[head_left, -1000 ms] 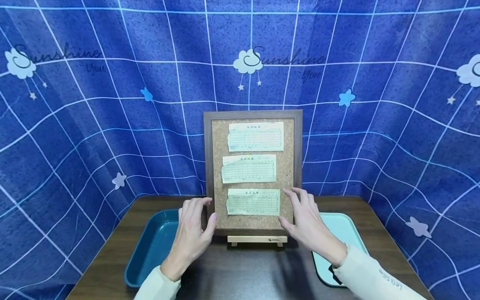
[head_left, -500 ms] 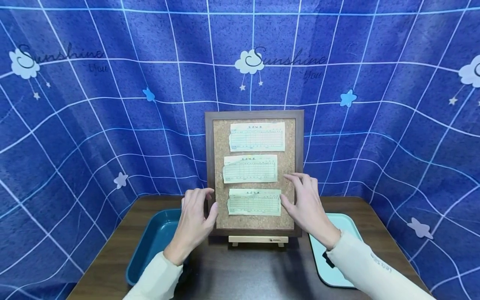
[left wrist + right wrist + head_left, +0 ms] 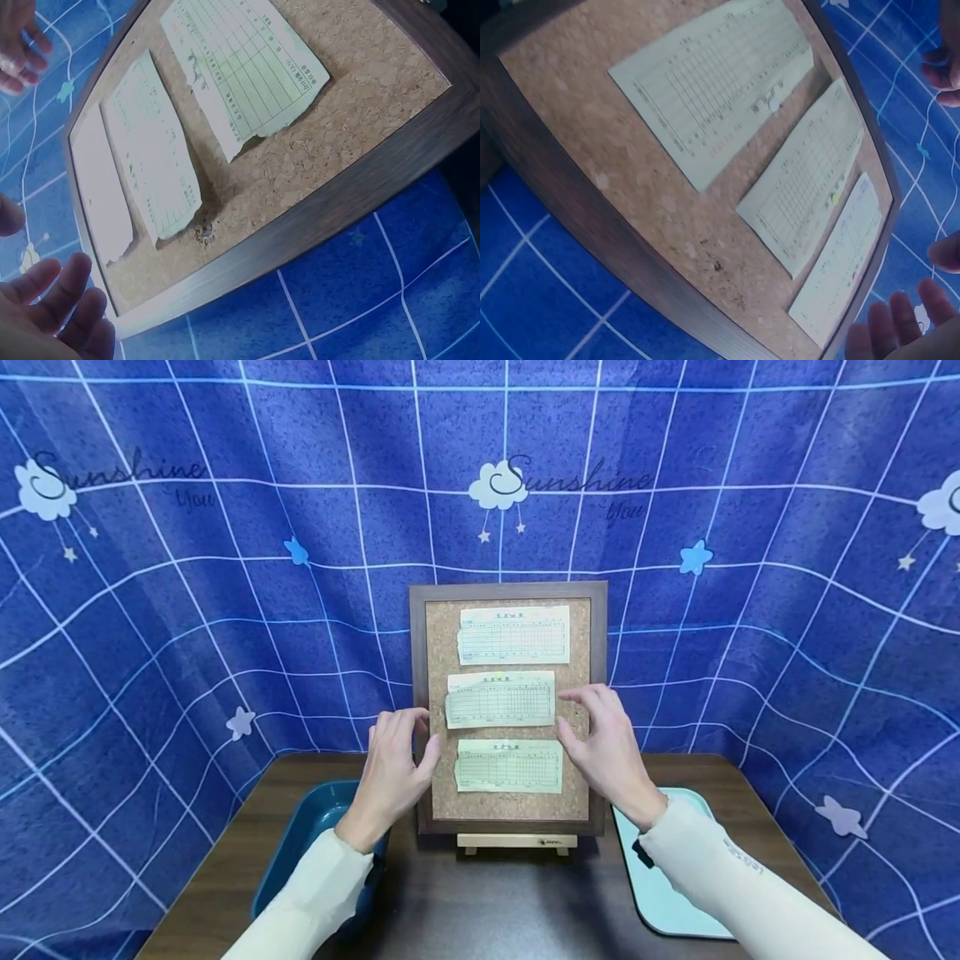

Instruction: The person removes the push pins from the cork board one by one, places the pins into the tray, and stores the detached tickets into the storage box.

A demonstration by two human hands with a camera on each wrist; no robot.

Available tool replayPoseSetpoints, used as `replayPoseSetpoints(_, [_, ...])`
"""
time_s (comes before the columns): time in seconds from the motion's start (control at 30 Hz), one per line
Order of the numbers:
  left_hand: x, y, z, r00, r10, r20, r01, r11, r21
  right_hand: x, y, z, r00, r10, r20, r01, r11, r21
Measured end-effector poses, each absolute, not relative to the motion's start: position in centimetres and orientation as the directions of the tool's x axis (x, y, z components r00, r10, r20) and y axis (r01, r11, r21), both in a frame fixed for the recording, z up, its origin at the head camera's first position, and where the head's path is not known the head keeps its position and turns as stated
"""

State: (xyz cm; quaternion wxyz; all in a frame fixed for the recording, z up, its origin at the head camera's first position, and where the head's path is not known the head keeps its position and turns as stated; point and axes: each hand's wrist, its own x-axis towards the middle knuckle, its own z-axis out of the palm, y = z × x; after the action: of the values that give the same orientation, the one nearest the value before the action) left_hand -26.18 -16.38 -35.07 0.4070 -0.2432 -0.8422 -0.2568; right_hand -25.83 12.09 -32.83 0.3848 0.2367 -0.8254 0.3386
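Across the whole background, a deep-blue fabric curtain with white grid lines, clouds and stars is hung. Below it, a dark-brown wood-grain table is seen. At the middle, a tan cork board in a brown rectangular frame is stood nearly upright, presumably so that its face is turned towards the person. From the board's centre, a dark-teal, round-cornered tray is set at eight o'clock and a pale-aqua, round-cornered tray at four, perhaps so that one is within reach of each arm.

The bare left hand is held between eight and nine o'clock, the bare right hand between three and four. The fingers of both are loosely curved, with thumbs apart, and nothing is gripped; no contact with the board can be made out. At six o'clock, the frame appears to be supported by a pale wooden ledge.

Three rectangular paper slips are spaced down the cork: a whitish top slip at twelve o'clock, a pale-green middle slip at the centre, a pale-green lower slip at six. Ruled grids are printed on them, and their nine o'clock edges are ragged. The lower two seem to be secured by a small white pin and a yellow-green pin.
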Motion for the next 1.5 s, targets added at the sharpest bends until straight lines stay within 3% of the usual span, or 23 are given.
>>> replayPoseSetpoints(0.33, [-27.5, -16.5, -34.5, -0.535, 0.192, 0.823, 0.592, 0.780, 0.202, -27.5, 11.4, -31.7, -0.556, -0.139, 0.820, -0.709, 0.594, -0.380])
replayPoseSetpoints(0.7, [-29.9, -16.3, -32.9, -0.615, 0.167, 0.771, 0.537, 0.804, 0.255, -29.6, 10.5, -30.1, -0.562, -0.110, 0.820, -0.694, 0.602, -0.395])
replayPoseSetpoints(1.13, [-32.4, -14.3, -31.3, -0.676, 0.093, 0.731, 0.454, 0.834, 0.314, -32.7, 8.8, -27.9, -0.621, -0.159, 0.768, -0.670, 0.616, -0.415])
replayPoseSetpoints(1.5, [-34.4, -12.9, -29.8, -0.729, 0.073, 0.681, 0.366, 0.882, 0.298, -35.1, 7.5, -25.7, -0.741, -0.204, 0.639, -0.596, 0.639, -0.486])
